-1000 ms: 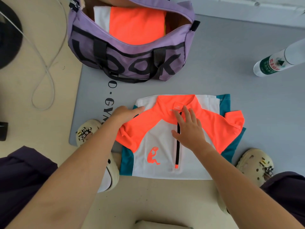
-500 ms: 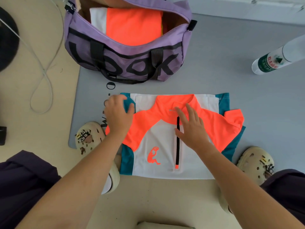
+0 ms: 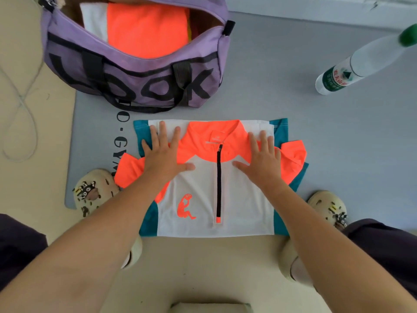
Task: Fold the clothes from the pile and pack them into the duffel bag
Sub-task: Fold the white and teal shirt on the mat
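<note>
- Head view, looking straight down at a grey mat on a pale floor, with a person's two bare forearms reaching in from the bottom of the frame.
- At the centre lies a shirt, white across the chest, orange at the collar and shoulders, teal along the sides. It is partly folded into a rough rectangle, front side up, with a dark zip running down from the collar and a small orange figure printed at lower left of the chest.
- Its near edge overhangs the mat onto the floor.
- Left hand lies flat on the shirt's upper left, fingers straight and spread, thumb pointing toward the zip.
- Right hand lies flat on the shirt's upper right in the same way, fingers straight and spread. Neither hand grips the cloth; both press down on it, well apart, one on each side of the zip.
- An orange sleeve sticks out past each side of the folded body.
- In the upper left of the frame stands a purple duffel bag with black lettering and black handles, its top open. A folded orange and white garment lies inside it.
- At the upper right a clear plastic bottle with a green label and green cap stands on the mat.
- A beige clog shows at each lower side of the shirt.
</note>
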Tool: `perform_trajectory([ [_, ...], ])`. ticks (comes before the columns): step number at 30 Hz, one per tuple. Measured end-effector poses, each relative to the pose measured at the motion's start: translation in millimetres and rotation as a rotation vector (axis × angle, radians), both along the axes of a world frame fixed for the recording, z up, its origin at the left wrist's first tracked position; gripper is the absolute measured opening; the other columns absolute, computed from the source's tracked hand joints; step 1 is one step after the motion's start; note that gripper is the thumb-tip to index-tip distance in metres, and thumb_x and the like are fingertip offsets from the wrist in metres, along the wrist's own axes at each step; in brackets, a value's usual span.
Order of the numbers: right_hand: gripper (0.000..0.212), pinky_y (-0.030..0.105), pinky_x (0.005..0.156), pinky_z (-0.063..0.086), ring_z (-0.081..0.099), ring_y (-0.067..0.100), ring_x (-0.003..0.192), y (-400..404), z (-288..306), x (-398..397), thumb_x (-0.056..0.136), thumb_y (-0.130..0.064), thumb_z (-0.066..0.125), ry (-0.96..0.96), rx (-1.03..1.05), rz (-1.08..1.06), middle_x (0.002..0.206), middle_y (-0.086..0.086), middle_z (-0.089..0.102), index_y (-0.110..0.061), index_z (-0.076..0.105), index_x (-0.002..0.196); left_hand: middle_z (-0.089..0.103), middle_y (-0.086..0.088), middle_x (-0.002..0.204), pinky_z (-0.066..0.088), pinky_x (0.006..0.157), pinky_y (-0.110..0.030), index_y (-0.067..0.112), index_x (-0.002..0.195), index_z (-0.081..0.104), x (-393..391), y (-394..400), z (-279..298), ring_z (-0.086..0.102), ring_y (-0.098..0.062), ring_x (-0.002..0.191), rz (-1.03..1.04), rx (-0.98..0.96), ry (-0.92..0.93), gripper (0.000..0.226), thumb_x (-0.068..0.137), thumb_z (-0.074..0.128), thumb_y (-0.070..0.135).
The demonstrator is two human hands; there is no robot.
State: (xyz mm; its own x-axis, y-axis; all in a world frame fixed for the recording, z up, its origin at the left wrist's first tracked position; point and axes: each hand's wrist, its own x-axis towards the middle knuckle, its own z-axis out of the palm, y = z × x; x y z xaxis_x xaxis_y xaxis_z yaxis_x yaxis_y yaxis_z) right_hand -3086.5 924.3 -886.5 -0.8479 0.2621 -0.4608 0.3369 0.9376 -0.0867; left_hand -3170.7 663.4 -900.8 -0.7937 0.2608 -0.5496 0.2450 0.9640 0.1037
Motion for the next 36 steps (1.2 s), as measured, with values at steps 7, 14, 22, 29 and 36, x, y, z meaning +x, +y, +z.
perform_trajectory([
  [7,0.04,0.043,0.096,0.029,0.051,0.031,0.111,58.4,9.4,-0.9,0.082,-0.029,0.064,0.049,0.061,-0.132,0.115,0.009,0.058,-0.016,0.055,0.119,0.018,-0.019,0.16,0.022,0.111,-0.057,0.015,0.153,0.024,14.0,33.0,22.1,0.018,-0.04,0.146,-0.136,0.061,0.255,0.093,0.08,0.063,0.058],
  [14,0.004,0.034,0.083,0.023,0.058,0.027,0.098,100.2,20.7,18.0,0.084,-0.023,0.058,-0.205,-0.125,-0.123,0.083,-0.002,0.058,-0.026,0.056,0.087,0.028,-0.003,0.155,0.041,0.096,-0.041,0.031,0.149,0.035,59.2,98.9,14.3,0.033,-0.03,0.131,-0.426,0.195,0.033,0.072,0.085,0.057,0.055],
  [22,0.024,0.033,0.081,0.043,0.058,0.029,0.099,161.3,60.0,18.1,0.087,-0.03,0.062,-0.397,-0.036,-0.069,0.097,0.01,0.066,-0.008,0.069,0.088,0.015,0.0,0.158,0.035,0.104,-0.048,0.038,0.15,0.027,63.2,113.6,16.2,0.019,-0.033,0.137,-0.305,0.112,-0.042,0.08,0.082,0.053,0.07],
  [29,0.033,0.033,0.078,0.043,0.058,0.032,0.105,147.3,82.6,19.1,0.092,-0.038,0.059,-0.423,-0.076,-0.037,0.107,0.012,0.065,-0.009,0.068,0.105,0.027,-0.003,0.156,0.029,0.111,-0.045,0.032,0.137,0.05,61.8,126.9,33.6,0.022,-0.031,0.142,-0.108,0.173,-0.216,0.061,0.087,0.052,0.066],
  [36,0.04,0.033,0.056,0.058,0.073,0.034,0.07,76.5,94.8,4.7,0.098,-0.032,0.055,-0.671,-1.089,-0.653,0.083,0.021,0.072,0.007,0.058,0.11,0.074,-0.01,0.097,0.05,0.082,-0.033,0.014,0.096,0.071,85.1,149.3,63.1,0.069,-0.022,0.082,1.036,0.799,-0.873,0.061,0.091,0.042,0.068],
])
